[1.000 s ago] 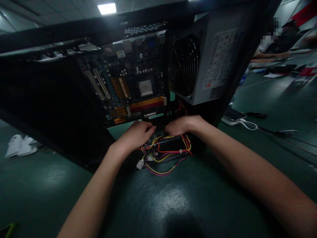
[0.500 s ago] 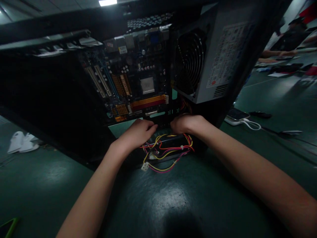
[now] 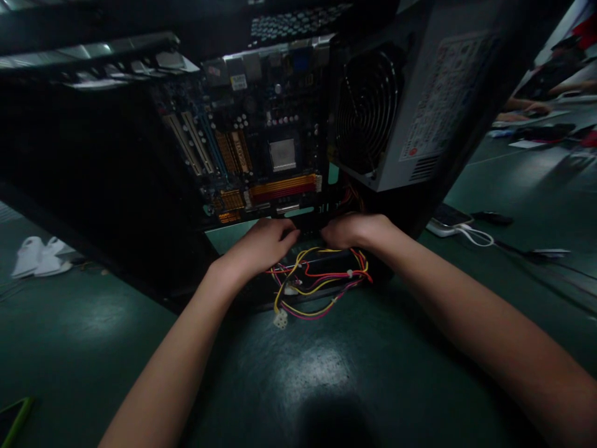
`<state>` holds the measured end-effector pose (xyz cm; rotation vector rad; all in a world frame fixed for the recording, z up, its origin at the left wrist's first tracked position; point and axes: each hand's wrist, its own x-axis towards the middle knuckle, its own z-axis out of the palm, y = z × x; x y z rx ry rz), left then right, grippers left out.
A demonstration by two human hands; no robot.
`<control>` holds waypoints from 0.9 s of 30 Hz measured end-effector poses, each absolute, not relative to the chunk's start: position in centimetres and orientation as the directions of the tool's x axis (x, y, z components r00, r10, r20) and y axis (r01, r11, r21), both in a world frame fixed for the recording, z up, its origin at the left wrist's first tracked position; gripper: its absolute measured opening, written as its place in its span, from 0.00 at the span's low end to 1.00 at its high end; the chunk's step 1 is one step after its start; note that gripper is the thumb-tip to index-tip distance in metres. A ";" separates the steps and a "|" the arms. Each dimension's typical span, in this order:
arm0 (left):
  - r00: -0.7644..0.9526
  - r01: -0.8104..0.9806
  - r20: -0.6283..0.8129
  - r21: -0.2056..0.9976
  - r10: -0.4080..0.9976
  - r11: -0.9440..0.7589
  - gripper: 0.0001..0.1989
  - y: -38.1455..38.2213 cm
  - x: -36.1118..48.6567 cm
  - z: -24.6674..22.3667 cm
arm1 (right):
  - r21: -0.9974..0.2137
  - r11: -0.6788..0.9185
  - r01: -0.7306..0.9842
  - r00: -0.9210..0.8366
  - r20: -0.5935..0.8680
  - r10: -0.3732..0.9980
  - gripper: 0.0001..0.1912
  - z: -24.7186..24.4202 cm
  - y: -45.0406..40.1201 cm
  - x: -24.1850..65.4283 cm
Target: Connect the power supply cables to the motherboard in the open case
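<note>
A black computer case (image 3: 116, 162) stands with its side off in front of me. Inside are a motherboard (image 3: 261, 143) and, at upper right, a grey power supply (image 3: 420, 130) with a round fan grille. My left hand (image 3: 270, 241) reaches into the lower part, its fingers bent and closed, with the fingertips partly hidden. Opposite it, my right hand (image 3: 347, 230) is curled, its fingers hidden in the dark interior. What either one grips cannot be made out. Red, yellow and purple power cables (image 3: 321, 280) loop just below both hands, ending in a white connector (image 3: 280, 320).
The case rests on a shiny green surface (image 3: 298, 373). To the right lie a phone (image 3: 450, 215) on a white item and a white cable (image 3: 478, 236). White shoe-like things (image 3: 41, 256) are at left, a green-edged object (image 3: 18, 423) at lower left. Another person's hands (image 3: 527, 107) show far right.
The view has shifted slightly, so the case's upper part looks closer. Both hands keep nearly the same place, and the white connector hangs at a slightly different angle.
</note>
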<state>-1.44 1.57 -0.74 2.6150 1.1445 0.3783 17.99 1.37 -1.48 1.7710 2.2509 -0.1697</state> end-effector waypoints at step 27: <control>0.693 0.615 0.209 0.328 0.690 -0.717 0.20 1.7 -1.6 -1.1 | -0.512 0.429 0.744 -0.427 0.128 0.895 0.21 -0.5 1.8 17.7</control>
